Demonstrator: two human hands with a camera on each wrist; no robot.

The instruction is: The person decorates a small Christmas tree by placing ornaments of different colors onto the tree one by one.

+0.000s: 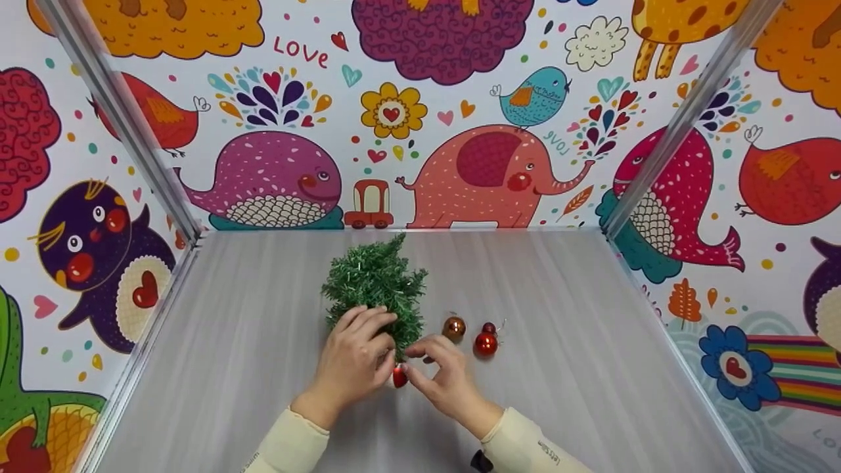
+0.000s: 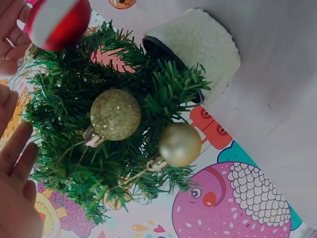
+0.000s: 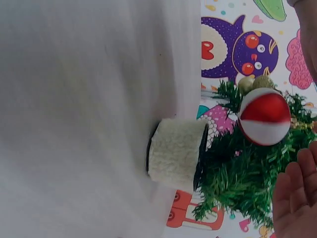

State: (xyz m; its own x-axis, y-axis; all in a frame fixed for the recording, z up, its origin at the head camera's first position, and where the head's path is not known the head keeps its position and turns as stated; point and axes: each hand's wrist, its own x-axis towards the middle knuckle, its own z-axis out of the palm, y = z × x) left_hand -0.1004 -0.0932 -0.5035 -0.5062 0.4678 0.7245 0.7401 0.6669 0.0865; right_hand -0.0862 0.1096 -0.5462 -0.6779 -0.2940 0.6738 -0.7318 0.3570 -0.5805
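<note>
A small artificial Christmas tree stands between me and the back wall. My left hand reaches across its near side, thumb and index finger curled in at the top of a red-and-white bauble. From the right, my right hand brings thumb and index finger to the same bauble's cap and cord. The fingertips partly hide the cord. A glittery gold bauble and a smooth gold bauble hang on the branches by cords. In the right wrist view, the tree's fuzzy white pot shows.
Right of the tree, a copper bauble, a red bauble and a smaller dark red bauble lie on the grey table. Printed walls enclose the back and sides. A black object lies by the right sleeve.
</note>
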